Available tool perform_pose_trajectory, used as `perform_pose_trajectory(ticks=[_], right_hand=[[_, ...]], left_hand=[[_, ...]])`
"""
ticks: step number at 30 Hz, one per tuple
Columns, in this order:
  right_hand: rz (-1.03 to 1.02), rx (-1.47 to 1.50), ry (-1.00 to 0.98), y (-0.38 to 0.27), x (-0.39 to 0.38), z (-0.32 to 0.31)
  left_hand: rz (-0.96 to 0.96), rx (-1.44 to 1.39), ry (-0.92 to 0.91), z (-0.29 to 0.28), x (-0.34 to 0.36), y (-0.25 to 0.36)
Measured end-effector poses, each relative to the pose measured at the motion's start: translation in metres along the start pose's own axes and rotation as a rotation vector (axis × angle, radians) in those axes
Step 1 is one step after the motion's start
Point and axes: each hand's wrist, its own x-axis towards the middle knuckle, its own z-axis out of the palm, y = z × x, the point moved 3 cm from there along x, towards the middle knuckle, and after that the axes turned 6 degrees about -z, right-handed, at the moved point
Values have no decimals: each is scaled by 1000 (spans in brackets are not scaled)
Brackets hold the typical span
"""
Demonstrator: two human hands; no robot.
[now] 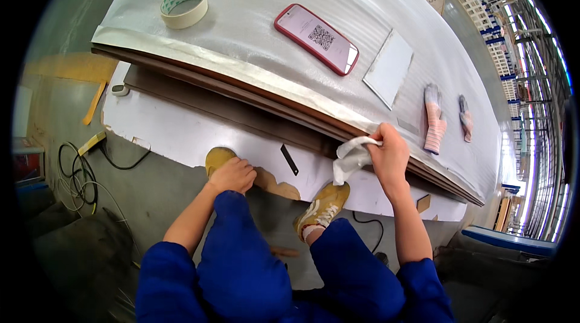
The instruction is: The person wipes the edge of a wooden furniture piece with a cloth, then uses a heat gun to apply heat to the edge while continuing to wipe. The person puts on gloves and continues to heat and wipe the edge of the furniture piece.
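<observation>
My right hand (pixel 391 154) grips a crumpled white cloth or paper (pixel 353 159) at the front edge of a stack of brown boards (pixel 235 105). My left hand (pixel 235 173) is at my left knee, above a yellow shoe (pixel 219 155), with fingers curled and their contents hidden. The boards are topped by a white foam sheet (pixel 235 3). A dark flat tool (pixel 289 159) lies on the white board (pixel 175 136) below. On the sheet lie a phone in a red case (pixel 316 39) showing a code, a white tile (pixel 388 68) and two striped gloves (pixel 434 119) (pixel 465 118).
A tape roll (pixel 184 7) sits at the back left of the sheet. A small white device (pixel 119 90) and an orange strip (pixel 95 103) are at the left. Coiled cables (pixel 75 178) lie on the floor, left. Racks (pixel 513 51) line the hall to the right.
</observation>
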Motion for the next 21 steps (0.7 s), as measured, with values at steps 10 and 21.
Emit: perform_pose_trajectory(ticks=[10,21], right_hand=[[124,37,-27,-11,1,8],[170,77,-375,-10,41,8]], left_hand=[[-14,29,-85,5,-6,-8],[-25,61,-77,3,-8,-5]])
